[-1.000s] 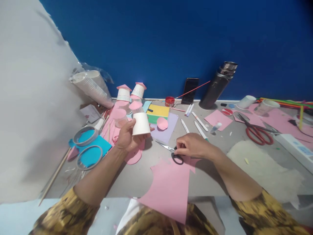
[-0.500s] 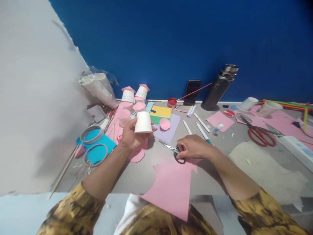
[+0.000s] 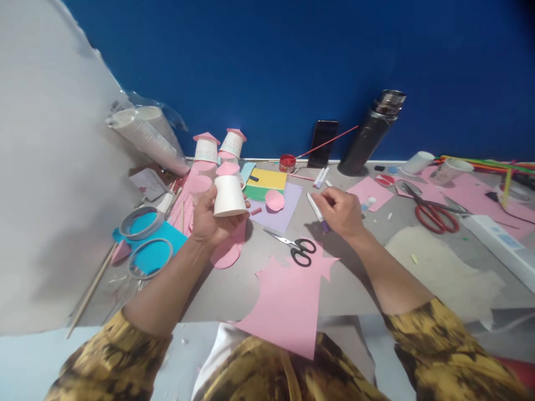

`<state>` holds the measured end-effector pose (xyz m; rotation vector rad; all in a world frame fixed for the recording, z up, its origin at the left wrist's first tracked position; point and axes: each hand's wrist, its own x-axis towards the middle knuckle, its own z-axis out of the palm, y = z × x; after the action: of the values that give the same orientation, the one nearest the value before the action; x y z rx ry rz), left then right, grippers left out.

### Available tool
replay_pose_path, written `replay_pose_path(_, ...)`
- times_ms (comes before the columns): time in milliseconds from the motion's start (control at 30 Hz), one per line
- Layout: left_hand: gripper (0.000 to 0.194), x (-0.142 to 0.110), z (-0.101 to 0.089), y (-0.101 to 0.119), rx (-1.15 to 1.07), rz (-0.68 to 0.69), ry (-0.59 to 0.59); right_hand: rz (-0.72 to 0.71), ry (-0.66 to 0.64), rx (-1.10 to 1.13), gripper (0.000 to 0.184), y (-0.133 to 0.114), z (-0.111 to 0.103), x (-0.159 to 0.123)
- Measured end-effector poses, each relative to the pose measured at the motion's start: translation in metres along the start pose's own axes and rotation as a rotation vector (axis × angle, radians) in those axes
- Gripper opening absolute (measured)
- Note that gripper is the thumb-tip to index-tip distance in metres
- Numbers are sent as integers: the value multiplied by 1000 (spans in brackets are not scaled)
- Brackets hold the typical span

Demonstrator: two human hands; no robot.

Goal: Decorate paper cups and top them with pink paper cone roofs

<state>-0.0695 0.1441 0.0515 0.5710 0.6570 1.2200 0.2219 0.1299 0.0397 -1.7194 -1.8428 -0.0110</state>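
A white paper cup (image 3: pixel 229 196) is upside down in my left hand (image 3: pixel 207 220), with the fingers wrapped round it. My right hand (image 3: pixel 340 211), its fingers curled down, is over the markers on the table. Beside its fingertips lies a white marker (image 3: pixel 316 209) with a purple end. Whatever the right fingers grip is hidden under the hand. Small black-handled scissors (image 3: pixel 292 244) lie with their handles partly on a cut sheet of pink paper (image 3: pixel 288 309), which hangs over the table's front edge.
Decorated paper cups (image 3: pixel 207 149) with pink paper tops stand at the back left, near a bagged cup stack (image 3: pixel 146 136). Tape rolls (image 3: pixel 142 223) lie on blue paper at left. A black flask (image 3: pixel 368 136) and red-handled scissors (image 3: pixel 437 216) are at right.
My right hand has let go of the black-handled scissors and moved up and right to the markers. The left hand still holds the cup. The view has shifted slightly.
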Motion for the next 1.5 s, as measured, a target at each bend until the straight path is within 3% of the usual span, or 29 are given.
replay_pose_path(33,46,0,0,0,4,5,-3,49,55,-36,39,4,-1,3)
replay_pose_path(100,46,0,0,0,18,9,-13,137,43,-158,38,10,-4,9)
replay_pose_path(200,45,-1,0,0,52,-8,-34,215,-148,-344,35,13,-5,13)
replay_pose_path(300,45,-1,-1,-2,69,-25,-47,189,-333,-425,37,10,-1,11)
replay_pose_path(467,47,-1,-6,-7,59,2,-78,136,-467,-438,38,6,3,8)
replay_pose_path(767,47,0,-10,-11,31,-53,-107,150,-528,-422,36,7,6,7)
replay_pose_path(1067,46,0,-6,-10,16,-78,-40,141,-523,-404,34,8,7,8)
replay_pose_path(1300,40,4,-13,-5,26,-93,-98,132,-494,-379,27,4,6,7)
replay_pose_path(1500,46,4,-14,-8,-13,-109,-117,138,-449,-313,49,5,6,6)
